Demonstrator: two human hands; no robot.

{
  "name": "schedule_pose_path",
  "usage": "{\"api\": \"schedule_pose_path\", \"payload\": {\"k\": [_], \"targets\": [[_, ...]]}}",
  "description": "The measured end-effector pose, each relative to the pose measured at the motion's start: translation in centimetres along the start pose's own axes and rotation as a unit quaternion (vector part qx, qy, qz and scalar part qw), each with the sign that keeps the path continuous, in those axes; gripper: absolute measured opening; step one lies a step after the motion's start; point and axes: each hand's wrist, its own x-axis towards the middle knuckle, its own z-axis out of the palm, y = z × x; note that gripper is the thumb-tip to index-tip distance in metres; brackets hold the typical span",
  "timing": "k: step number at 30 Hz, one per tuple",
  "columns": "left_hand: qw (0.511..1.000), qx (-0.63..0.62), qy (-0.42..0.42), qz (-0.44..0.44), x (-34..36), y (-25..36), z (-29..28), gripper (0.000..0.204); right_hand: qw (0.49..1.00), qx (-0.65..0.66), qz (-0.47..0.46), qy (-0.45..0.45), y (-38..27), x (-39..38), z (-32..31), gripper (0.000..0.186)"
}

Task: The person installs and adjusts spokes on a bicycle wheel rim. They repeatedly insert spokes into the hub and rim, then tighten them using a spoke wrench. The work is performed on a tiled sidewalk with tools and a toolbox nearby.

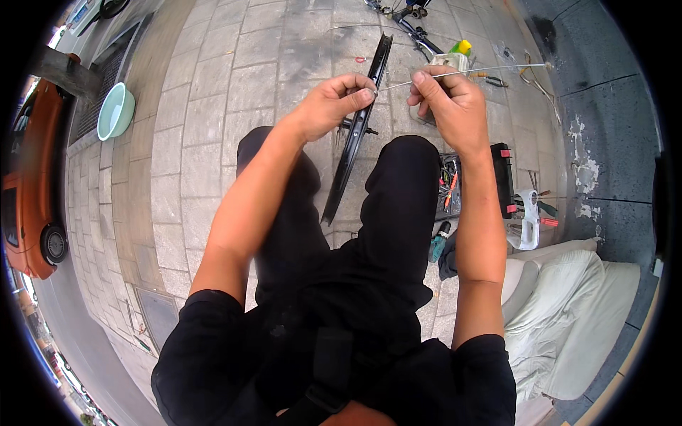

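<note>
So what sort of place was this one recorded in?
Most likely a sidewalk beside a street: paving slabs underfoot, an orange car at left, and an open toolbox on the ground.

Part of the thin rod [497, 69] is hidden — inside the right hand [453, 103].

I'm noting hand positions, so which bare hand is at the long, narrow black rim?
The bare left hand, whose thumb lies over the long, narrow black rim. The bare right hand is clear of it, holding the thin, silvery rod.
</note>
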Motion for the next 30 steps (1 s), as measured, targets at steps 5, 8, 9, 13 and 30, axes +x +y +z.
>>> {"api": "schedule_pose_path", "payload": {"k": [5, 8, 9, 13, 30], "targets": [[1.000, -0.006, -0.006, -0.003, 0.0, -0.1, -0.3, 0.020, 0.987, -0.132, -0.005, 0.090, -0.1, 0.0, 0.7, 0.045], [0.999, -0.031, 0.005, 0.008, -0.3, -0.4, -0.6, 0.019, 0.983, -0.122, -0.042, 0.127, 0.6, -0.1, 1.5, 0.047], [0.999, -0.051, 0.004, -0.003, -0.6, -0.1, -0.9, 0.018, 0.987, -0.096, -0.035, 0.123, 0.1, -0.1, 1.8, 0.041], [0.998, -0.068, 0.007, 0.001, -1.1, 0.1, -0.9, 0.017, 0.996, 0.077, -0.007, 0.036, 1.1, -0.4, 1.6, 0.030], [0.999, -0.049, -0.012, 0.010, -1.5, 0.2, -1.0, 0.019, 0.991, 0.113, -0.015, -0.068, 1.3, -1.2, 0.8, 0.021]]}}
